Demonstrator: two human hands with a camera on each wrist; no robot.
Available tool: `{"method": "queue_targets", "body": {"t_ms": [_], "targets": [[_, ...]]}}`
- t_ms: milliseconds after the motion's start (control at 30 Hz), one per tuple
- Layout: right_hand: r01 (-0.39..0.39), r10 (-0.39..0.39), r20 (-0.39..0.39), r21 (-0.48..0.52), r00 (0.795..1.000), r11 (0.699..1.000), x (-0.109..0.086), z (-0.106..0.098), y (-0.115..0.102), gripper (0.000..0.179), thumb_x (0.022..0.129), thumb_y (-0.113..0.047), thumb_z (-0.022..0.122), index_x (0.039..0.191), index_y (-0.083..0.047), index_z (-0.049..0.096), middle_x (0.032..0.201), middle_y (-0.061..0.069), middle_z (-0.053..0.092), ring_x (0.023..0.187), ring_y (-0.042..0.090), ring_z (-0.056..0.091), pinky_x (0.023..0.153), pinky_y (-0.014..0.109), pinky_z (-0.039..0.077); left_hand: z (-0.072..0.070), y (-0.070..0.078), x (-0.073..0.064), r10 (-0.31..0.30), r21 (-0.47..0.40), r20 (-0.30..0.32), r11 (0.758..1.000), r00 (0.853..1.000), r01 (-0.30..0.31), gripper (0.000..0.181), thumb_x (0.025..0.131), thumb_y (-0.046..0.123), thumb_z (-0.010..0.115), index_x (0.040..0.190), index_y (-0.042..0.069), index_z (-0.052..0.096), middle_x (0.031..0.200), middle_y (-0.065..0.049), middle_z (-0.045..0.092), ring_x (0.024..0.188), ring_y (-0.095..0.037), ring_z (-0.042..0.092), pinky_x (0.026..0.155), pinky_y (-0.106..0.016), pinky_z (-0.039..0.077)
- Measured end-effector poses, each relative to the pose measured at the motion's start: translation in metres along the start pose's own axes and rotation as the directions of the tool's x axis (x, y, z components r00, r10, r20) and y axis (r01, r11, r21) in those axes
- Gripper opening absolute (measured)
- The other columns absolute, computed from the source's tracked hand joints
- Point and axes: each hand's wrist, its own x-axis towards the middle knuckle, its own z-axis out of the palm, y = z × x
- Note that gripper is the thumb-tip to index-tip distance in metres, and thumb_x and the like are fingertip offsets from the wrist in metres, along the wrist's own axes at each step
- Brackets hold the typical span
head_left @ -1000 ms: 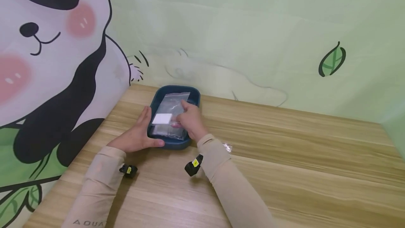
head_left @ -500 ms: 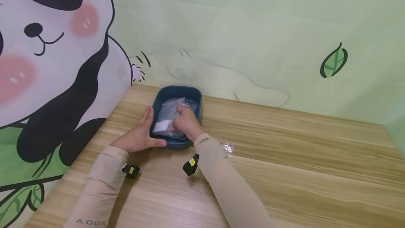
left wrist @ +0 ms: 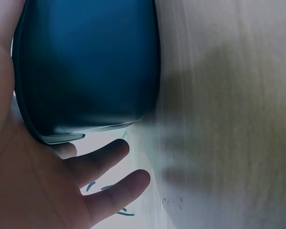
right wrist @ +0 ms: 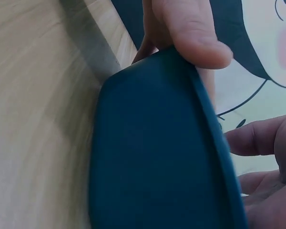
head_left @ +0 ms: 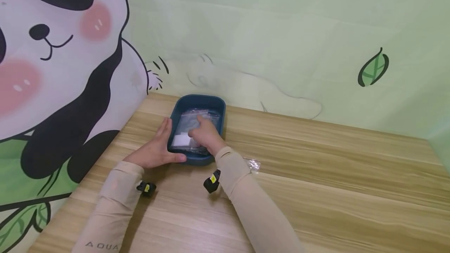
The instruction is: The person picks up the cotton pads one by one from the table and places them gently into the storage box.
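A dark blue rounded tray point(head_left: 198, 161) stands on the table and holds several clear zip-lock bags point(head_left: 193, 118), stacked flat. The top bag bears a white label point(head_left: 181, 139). My left hand point(head_left: 154, 151) is braced at the tray's near left corner, its straight fingers along the outer side and its thumb on the near rim. In the left wrist view the left fingers point(left wrist: 102, 160) are spread past the tray's wall. My right hand point(head_left: 208, 134) reaches over the right rim, fingers extended onto the bags; part of them is hidden in the head view.
A small shiny clear plastic piece point(head_left: 254, 164) lies on the wooden table point(head_left: 334, 179), beside the right sleeve. Behind the table hangs a green cloth point(head_left: 263, 42) with a printed panda point(head_left: 70, 69) at left. A small black camera point(head_left: 212, 182) is on each wrist.
The bag with the white label has come down and lies flat in the tray. My right hand has lowered slightly with it and let go. The left hand stays at the tray.
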Motion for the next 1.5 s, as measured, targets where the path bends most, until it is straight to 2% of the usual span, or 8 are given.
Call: {"method": "queue_targets", "body": {"t_ms": [100, 233, 400, 600, 867, 1167, 1367, 1500], "targets": [[0.020, -0.021, -0.013, -0.058, 1.000, 0.998, -0.002, -0.003, -0.002, 0.074, 0.087, -0.002, 0.062, 0.156, -0.002, 0.035, 0.155, 0.016, 0.043, 0.112, 0.025, 0.057, 0.088, 0.032, 0.049, -0.001, 0.002, 0.000, 0.004, -0.003, 0.003, 1.000, 1.000, -0.004, 0.134, 0.082, 0.057, 0.079, 0.156, -0.005, -0.014, 0.163, -0.027, -0.019, 0.149, -0.049, 0.004, 0.116, -0.059, 0.020], [0.024, -0.028, -0.033, -0.128, 0.999, 0.991, -0.007, -0.007, -0.006, 0.071, 0.090, -0.008, 0.060, 0.156, -0.001, 0.035, 0.158, 0.016, 0.039, 0.139, 0.026, 0.042, 0.112, 0.039, 0.034, -0.001, 0.003, -0.001, 0.008, -0.005, 0.006, 1.000, 1.000, -0.008, 0.134, 0.082, 0.058, 0.078, 0.156, -0.005, -0.014, 0.162, -0.028, -0.018, 0.148, -0.051, 0.006, 0.115, -0.060, 0.021], [0.020, -0.029, -0.067, -0.142, 0.997, 0.990, -0.012, -0.014, -0.012, 0.066, 0.092, -0.013, 0.058, 0.154, -0.001, 0.038, 0.157, 0.016, 0.040, 0.142, 0.028, 0.039, 0.115, 0.039, 0.032, -0.001, 0.003, -0.001, 0.006, -0.011, 0.002, 1.000, 1.000, -0.006, 0.134, 0.081, 0.057, 0.079, 0.156, -0.005, -0.013, 0.162, -0.029, -0.017, 0.148, -0.051, 0.007, 0.115, -0.059, 0.021], [0.067, -0.072, -0.047, -0.097, 0.996, 0.993, -0.019, -0.027, -0.015, 0.054, 0.093, -0.011, 0.059, 0.146, -0.001, 0.052, 0.147, 0.016, 0.052, 0.130, 0.028, 0.051, 0.106, 0.039, 0.041, 0.000, 0.003, -0.001, -0.001, -0.014, 0.002, 1.000, 1.000, 0.001, 0.133, 0.082, 0.056, 0.079, 0.157, -0.003, -0.013, 0.163, -0.028, -0.017, 0.148, -0.051, 0.008, 0.115, -0.060, 0.021], [0.109, -0.109, -0.010, 0.051, 0.994, 0.993, -0.038, -0.058, -0.008, 0.032, 0.098, -0.006, 0.057, 0.128, -0.002, 0.067, 0.107, 0.016, 0.068, 0.078, 0.018, 0.062, 0.070, 0.032, 0.057, 0.000, 0.005, -0.001, -0.003, -0.017, 0.006, 1.000, 1.000, 0.003, 0.133, 0.082, 0.056, 0.080, 0.157, -0.004, -0.013, 0.162, -0.029, -0.017, 0.147, -0.052, 0.007, 0.115, -0.060, 0.020], [0.076, -0.062, -0.096, 0.149, 0.993, 0.986, -0.063, -0.103, 0.019, 0.031, 0.098, -0.004, 0.054, 0.126, 0.003, 0.066, 0.105, 0.019, 0.070, 0.083, 0.030, 0.067, 0.076, 0.039, 0.058, 0.000, 0.007, -0.003, -0.005, -0.004, 0.008, 1.000, 1.000, 0.005, 0.134, 0.082, 0.055, 0.080, 0.157, -0.004, -0.014, 0.162, -0.028, -0.018, 0.148, -0.051, 0.005, 0.115, -0.060, 0.019], [0.059, -0.049, -0.098, 0.094, 0.994, 0.994, -0.075, -0.126, 0.054, 0.031, 0.099, -0.001, 0.052, 0.126, 0.007, 0.064, 0.108, 0.026, 0.068, 0.088, 0.039, 0.066, 0.079, 0.046, 0.058, 0.001, 0.007, -0.003, -0.009, 0.000, 0.009, 1.000, 1.000, 0.009, 0.133, 0.082, 0.055, 0.079, 0.157, -0.002, -0.016, 0.163, -0.026, -0.019, 0.147, -0.051, 0.007, 0.115, -0.060, 0.019], [0.054, -0.057, -0.098, -0.038, 0.994, 0.998, -0.080, -0.140, 0.078, 0.031, 0.098, -0.002, 0.056, 0.126, 0.009, 0.063, 0.100, 0.024, 0.067, 0.081, 0.032, 0.065, 0.074, 0.041, 0.057, 0.000, 0.007, -0.002, -0.016, 0.010, 0.013, 1.000, 1.000, 0.016, 0.134, 0.082, 0.057, 0.079, 0.156, -0.002, -0.016, 0.163, -0.026, -0.020, 0.147, -0.052, 0.006, 0.115, -0.061, 0.019]]}}
